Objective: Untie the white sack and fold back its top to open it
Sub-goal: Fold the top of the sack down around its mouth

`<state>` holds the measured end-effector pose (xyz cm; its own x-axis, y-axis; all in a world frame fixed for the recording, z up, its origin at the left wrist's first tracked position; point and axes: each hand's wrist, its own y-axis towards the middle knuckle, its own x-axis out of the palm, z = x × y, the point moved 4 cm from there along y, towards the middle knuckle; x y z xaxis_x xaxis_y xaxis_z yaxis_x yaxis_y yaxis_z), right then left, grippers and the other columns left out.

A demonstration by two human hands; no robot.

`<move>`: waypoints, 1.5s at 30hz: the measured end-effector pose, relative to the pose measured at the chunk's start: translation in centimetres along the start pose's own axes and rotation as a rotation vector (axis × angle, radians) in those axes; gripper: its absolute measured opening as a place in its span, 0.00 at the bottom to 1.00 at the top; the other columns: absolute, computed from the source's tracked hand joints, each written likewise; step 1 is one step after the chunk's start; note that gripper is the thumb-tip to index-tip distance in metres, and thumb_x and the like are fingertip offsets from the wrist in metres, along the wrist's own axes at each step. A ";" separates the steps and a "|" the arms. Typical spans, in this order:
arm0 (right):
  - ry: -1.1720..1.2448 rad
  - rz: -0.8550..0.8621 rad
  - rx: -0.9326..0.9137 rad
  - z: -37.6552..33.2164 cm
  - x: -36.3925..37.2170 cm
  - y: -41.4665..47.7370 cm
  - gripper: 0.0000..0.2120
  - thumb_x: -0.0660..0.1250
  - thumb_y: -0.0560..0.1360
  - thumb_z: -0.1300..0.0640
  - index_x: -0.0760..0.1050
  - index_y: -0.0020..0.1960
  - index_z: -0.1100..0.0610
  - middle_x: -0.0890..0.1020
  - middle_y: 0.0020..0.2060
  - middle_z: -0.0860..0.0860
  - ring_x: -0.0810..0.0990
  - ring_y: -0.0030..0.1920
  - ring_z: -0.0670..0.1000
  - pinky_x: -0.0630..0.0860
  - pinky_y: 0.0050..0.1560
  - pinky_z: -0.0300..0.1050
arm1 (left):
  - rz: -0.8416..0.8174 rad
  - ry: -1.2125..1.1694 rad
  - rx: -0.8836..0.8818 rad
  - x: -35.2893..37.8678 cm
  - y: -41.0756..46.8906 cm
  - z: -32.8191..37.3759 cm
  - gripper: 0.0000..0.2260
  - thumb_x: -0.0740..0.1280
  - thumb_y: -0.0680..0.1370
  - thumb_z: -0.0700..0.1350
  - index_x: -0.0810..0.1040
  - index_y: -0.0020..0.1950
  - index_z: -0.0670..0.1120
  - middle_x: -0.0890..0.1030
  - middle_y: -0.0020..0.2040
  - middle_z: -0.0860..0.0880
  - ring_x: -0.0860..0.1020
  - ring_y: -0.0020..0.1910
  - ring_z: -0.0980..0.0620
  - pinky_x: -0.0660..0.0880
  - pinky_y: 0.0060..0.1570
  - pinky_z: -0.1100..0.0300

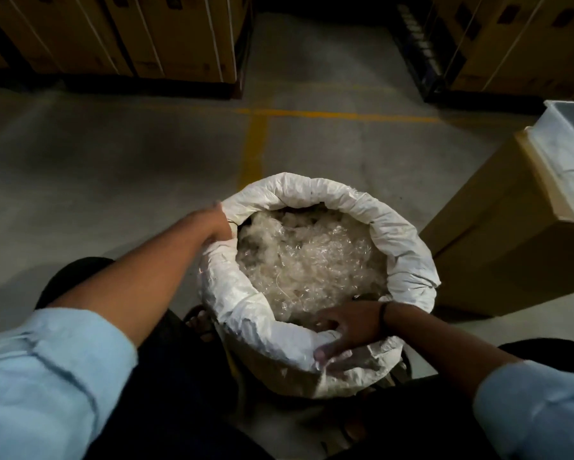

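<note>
The white sack stands on the floor between my knees, its mouth wide and its top rolled outward into a thick rim. Inside lies a heap of clear crinkled plastic scraps. My left hand grips the rim on the sack's left side, fingers curled over the edge. My right hand holds the near part of the rim, thumb outside and fingers inside the fold. No tie is visible.
A tall brown carton with a white plastic liner stands just right of the sack. Stacks of strapped cartons line the back left and back right. Yellow lines cross the concrete floor ahead.
</note>
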<state>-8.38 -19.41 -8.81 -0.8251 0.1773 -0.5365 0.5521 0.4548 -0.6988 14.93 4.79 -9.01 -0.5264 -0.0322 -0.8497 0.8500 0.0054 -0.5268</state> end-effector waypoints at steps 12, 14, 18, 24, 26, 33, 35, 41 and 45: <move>-0.169 0.198 0.451 5.8 -5.6 -0.9 0.23 0.68 0.77 0.48 0.73 0.70 0.53 0.78 0.65 0.54 0.78 0.63 0.55 0.73 0.59 0.45 | -0.452 0.461 0.644 5.6 -12.3 8.0 0.20 0.64 0.81 0.59 0.77 0.67 0.49 0.81 0.62 0.49 0.78 0.56 0.49 0.71 0.55 0.58; -0.185 0.202 0.537 7.3 -6.4 -2.0 0.20 0.69 0.77 0.48 0.76 0.66 0.56 0.80 0.62 0.54 0.78 0.61 0.55 0.73 0.60 0.45 | -0.528 0.550 0.526 5.7 -11.2 7.2 0.13 0.67 0.79 0.56 0.80 0.46 0.46 0.81 0.45 0.49 0.76 0.39 0.51 0.73 0.45 0.57; -0.163 0.279 0.628 9.3 -8.0 -3.2 0.22 0.69 0.77 0.45 0.77 0.65 0.57 0.80 0.63 0.55 0.77 0.60 0.54 0.67 0.58 0.43 | -0.589 0.507 0.429 5.2 -9.9 7.5 0.15 0.71 0.76 0.57 0.77 0.38 0.48 0.80 0.41 0.51 0.76 0.37 0.54 0.75 0.47 0.57; -0.258 0.117 0.493 3.3 -8.2 -1.9 0.25 0.65 0.79 0.41 0.75 0.67 0.57 0.79 0.65 0.54 0.77 0.63 0.54 0.71 0.61 0.45 | -0.513 0.575 0.562 6.6 -10.5 9.2 0.21 0.66 0.79 0.59 0.80 0.60 0.44 0.82 0.54 0.47 0.77 0.48 0.48 0.75 0.56 0.54; -0.196 0.187 0.418 1.4 -9.0 -2.2 0.26 0.64 0.79 0.39 0.72 0.71 0.52 0.77 0.67 0.52 0.75 0.66 0.53 0.69 0.65 0.45 | -0.481 0.563 0.590 5.9 -10.7 9.9 0.27 0.59 0.82 0.62 0.76 0.69 0.43 0.81 0.63 0.45 0.77 0.55 0.47 0.72 0.55 0.57; -0.059 0.439 0.378 2.8 -11.1 -2.1 0.30 0.70 0.76 0.41 0.68 0.74 0.49 0.78 0.66 0.51 0.77 0.64 0.52 0.73 0.64 0.47 | -0.186 0.398 0.685 2.8 -9.2 11.4 0.29 0.62 0.81 0.62 0.68 0.77 0.48 0.74 0.71 0.46 0.74 0.67 0.45 0.71 0.56 0.55; -0.097 0.448 0.440 4.6 -10.5 -0.8 0.49 0.74 0.69 0.38 0.52 0.81 0.47 0.64 0.77 0.55 0.65 0.75 0.58 0.67 0.73 0.55 | -0.114 0.331 0.699 2.5 -8.8 11.9 0.33 0.65 0.79 0.63 0.63 0.79 0.48 0.72 0.73 0.46 0.73 0.69 0.44 0.71 0.59 0.54; -0.145 0.193 0.531 5.0 -7.8 4.6 0.67 0.77 0.64 0.33 0.27 0.78 0.45 0.29 0.77 0.62 0.33 0.77 0.70 0.43 0.76 0.68 | -0.261 0.376 0.704 6.4 -6.8 13.3 0.51 0.70 0.74 0.64 0.37 0.82 0.51 0.42 0.83 0.50 0.55 0.80 0.41 0.62 0.74 0.45; -0.394 0.023 0.547 5.7 -4.3 9.1 0.70 0.71 0.65 0.26 0.19 0.73 0.57 0.21 0.70 0.66 0.22 0.68 0.77 0.35 0.67 0.82 | -0.336 0.433 0.690 9.2 -5.9 13.8 0.50 0.69 0.77 0.54 0.29 0.79 0.52 0.28 0.79 0.48 0.44 0.81 0.40 0.59 0.75 0.44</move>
<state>0.83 -21.02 -15.56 -0.7645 -0.1972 -0.6137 0.6356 -0.0716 -0.7687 5.36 -9.30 -13.32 -0.5940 0.4589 -0.6608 0.3987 -0.5454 -0.7372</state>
